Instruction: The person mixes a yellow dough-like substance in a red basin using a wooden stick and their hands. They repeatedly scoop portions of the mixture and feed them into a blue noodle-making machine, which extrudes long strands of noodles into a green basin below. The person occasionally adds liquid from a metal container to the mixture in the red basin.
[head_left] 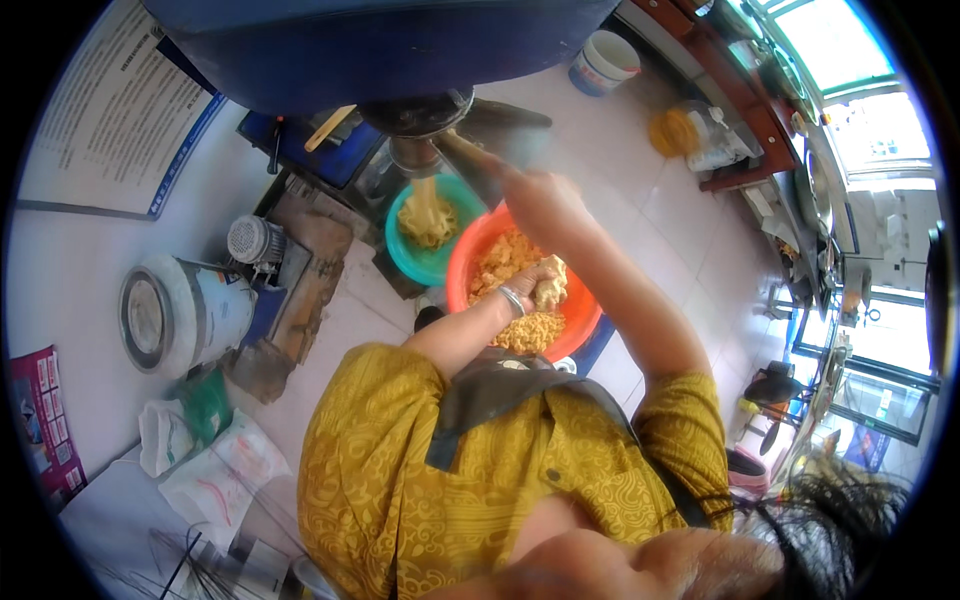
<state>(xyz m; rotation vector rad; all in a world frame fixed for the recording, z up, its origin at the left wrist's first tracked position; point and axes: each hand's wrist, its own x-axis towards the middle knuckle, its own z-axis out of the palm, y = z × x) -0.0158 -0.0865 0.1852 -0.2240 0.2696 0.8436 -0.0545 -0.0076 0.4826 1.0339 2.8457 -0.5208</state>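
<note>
1. R hand [548, 208]: closed round a wooden stick [468, 153], far end up at the dark mouth of the blue machine [380, 50]. Looks held slantwise b/c that lets the arm reach across w/o crowding the opening; can't tell how far in the tip goes.
2. L hand [523, 282]: fingers curled on a pale dough lump [552, 285], over the orange basin [580, 312]. Fingertips partly hidden, so can't judge how tight. Prob. kept low there so any bits drop back in.
3. Loose crumbly dough [505, 250] fills much of that basin, which sits right before the person's body, prob. for a short reach w/ either hand.
4. Green basin [440, 268] is just beside it, on the person's L, under the metal spout [415, 157]. Makes sense: noodle strands [428, 205] hang from the spout & pile inside, so it's prob. put there as the catcher.
5. Basins side by side, then: crumbs on one side, strands on the other, apparently so the two don't mix.
6. Further off: a grey motor [256, 240] to the L, & a white bucket [603, 62] on the floor past the machine, well apart from both hands.
</note>
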